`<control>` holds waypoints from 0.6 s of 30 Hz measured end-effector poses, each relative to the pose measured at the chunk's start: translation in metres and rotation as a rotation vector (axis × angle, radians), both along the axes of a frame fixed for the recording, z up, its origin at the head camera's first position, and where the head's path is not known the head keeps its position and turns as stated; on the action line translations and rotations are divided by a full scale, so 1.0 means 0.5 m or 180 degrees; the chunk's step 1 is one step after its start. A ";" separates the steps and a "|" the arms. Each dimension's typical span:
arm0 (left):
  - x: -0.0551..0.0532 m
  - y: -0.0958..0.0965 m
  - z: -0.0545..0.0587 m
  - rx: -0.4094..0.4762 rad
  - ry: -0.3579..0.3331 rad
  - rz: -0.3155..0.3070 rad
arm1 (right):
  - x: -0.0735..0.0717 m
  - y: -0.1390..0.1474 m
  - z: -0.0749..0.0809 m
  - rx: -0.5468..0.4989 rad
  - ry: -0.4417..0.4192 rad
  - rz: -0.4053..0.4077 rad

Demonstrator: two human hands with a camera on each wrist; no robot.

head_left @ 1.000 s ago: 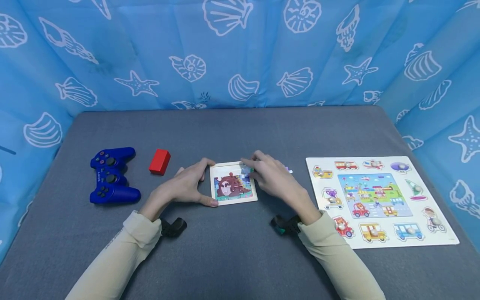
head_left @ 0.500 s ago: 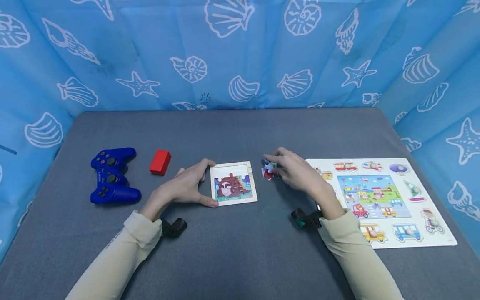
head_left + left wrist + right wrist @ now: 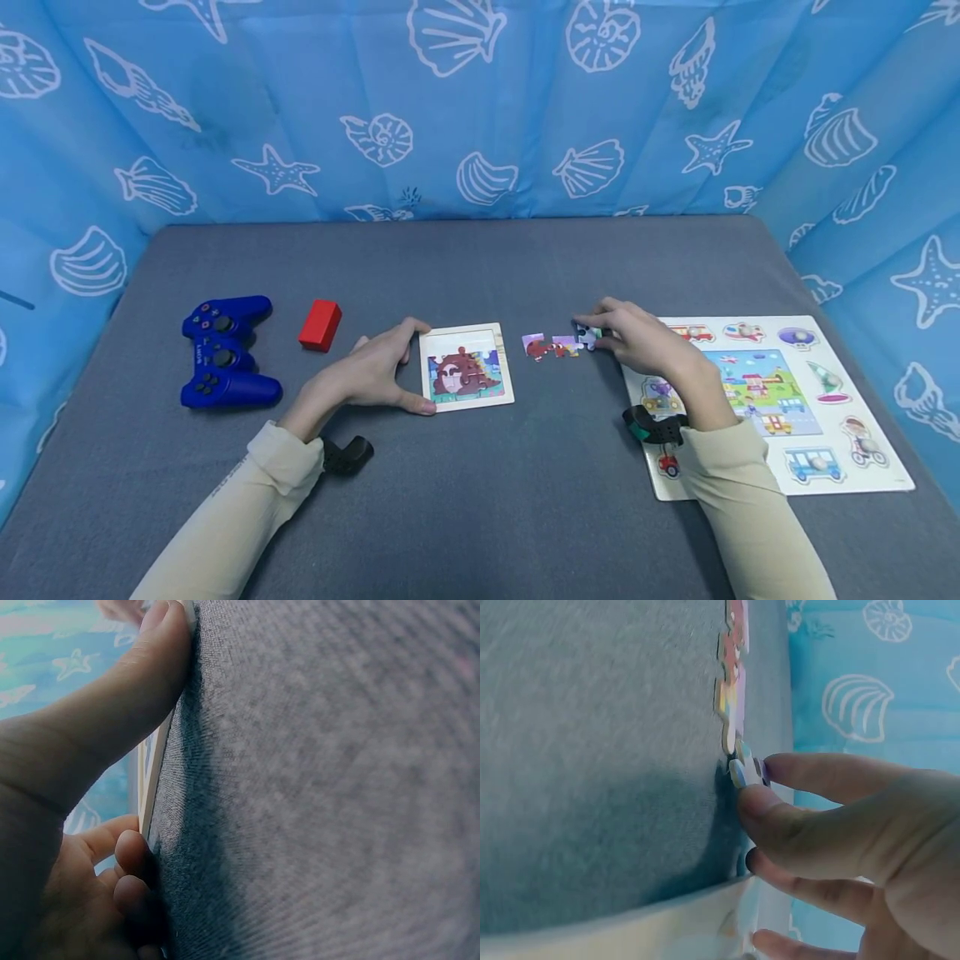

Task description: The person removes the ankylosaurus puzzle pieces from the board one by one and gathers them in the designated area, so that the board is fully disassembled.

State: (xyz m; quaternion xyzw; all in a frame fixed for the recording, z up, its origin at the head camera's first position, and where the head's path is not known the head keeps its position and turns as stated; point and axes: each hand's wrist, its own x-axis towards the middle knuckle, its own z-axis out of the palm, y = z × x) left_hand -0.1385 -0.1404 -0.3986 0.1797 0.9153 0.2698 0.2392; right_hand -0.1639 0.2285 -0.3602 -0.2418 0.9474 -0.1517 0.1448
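My left hand (image 3: 375,365) holds a small wooden jigsaw tray (image 3: 467,406) along its left side, thumb at the near corner and index finger at the far one. Its lower part is filled with joined pieces showing a brown animal, while the upper strip shows bare wood. To the right, my right hand (image 3: 637,337) pinches a puzzle piece (image 3: 587,336) between thumb and index finger. In the right wrist view this piece (image 3: 748,769) is tilted, right at the end of a row of loose puzzle pieces (image 3: 733,697). That row (image 3: 536,346) lies on the grey cloth.
A large knobbed puzzle board (image 3: 855,367) with vehicle pictures lies on the right, partly under my right forearm. On the left are a blue game controller (image 3: 225,354) and a red block (image 3: 320,324). A blue shell-print curtain (image 3: 480,108) hangs behind the table.
My right hand has moved right from the tray's upper right corner, carrying the puzzle piece, and uncovered the loose pieces. My left hand stays on the tray.
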 end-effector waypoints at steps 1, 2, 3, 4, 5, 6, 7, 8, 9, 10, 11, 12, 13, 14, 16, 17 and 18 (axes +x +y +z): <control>0.000 0.000 0.000 -0.0001 -0.0002 0.0003 | 0.000 0.002 0.000 0.0013 -0.0002 0.0006; 0.000 -0.001 -0.001 0.0000 -0.0004 0.0004 | 0.000 0.004 -0.001 0.0025 -0.0010 0.0005; -0.001 -0.001 -0.001 0.0001 -0.0004 0.0006 | 0.000 0.005 0.000 0.0039 -0.0025 -0.0001; -0.001 -0.001 -0.002 0.0004 -0.0006 0.0006 | -0.001 0.007 0.000 0.0045 -0.0038 0.0002; -0.001 -0.001 -0.002 0.0007 -0.0006 0.0008 | -0.001 0.009 -0.001 0.0059 -0.0055 0.0002; -0.001 -0.001 -0.002 0.0010 -0.0005 0.0008 | -0.001 0.010 -0.001 0.0073 -0.0084 -0.0008; -0.001 -0.001 -0.002 0.0019 -0.0007 0.0007 | -0.001 0.010 -0.001 0.0084 -0.0119 -0.0020; -0.001 -0.001 -0.002 0.0020 -0.0006 0.0005 | -0.001 0.011 0.000 0.0084 -0.0159 -0.0026; -0.001 -0.001 -0.002 0.0023 -0.0003 0.0002 | -0.001 0.012 0.000 0.0094 -0.0194 -0.0027; 0.000 -0.001 -0.001 0.0026 -0.0003 0.0001 | -0.001 0.013 0.000 0.0103 -0.0232 -0.0027; -0.001 -0.001 -0.001 0.0026 -0.0001 0.0000 | 0.000 0.013 0.001 0.0108 -0.0265 -0.0026; -0.001 -0.001 -0.001 0.0030 0.0001 -0.0003 | 0.000 0.013 0.003 0.0108 -0.0298 -0.0029; 0.000 -0.001 -0.001 0.0033 0.0002 -0.0005 | 0.001 0.014 0.003 0.0103 -0.0321 -0.0029; 0.000 -0.001 -0.001 0.0032 0.0005 -0.0006 | 0.002 0.013 0.004 0.0104 -0.0316 -0.0023; 0.000 -0.001 -0.001 0.0032 0.0004 -0.0006 | 0.003 0.012 0.002 0.0106 -0.0270 -0.0016; 0.000 -0.002 -0.001 0.0031 0.0004 -0.0007 | 0.004 0.011 0.001 0.0102 -0.0221 -0.0005; 0.000 -0.002 -0.001 0.0033 0.0003 -0.0007 | 0.004 0.009 -0.001 0.0100 -0.0163 0.0009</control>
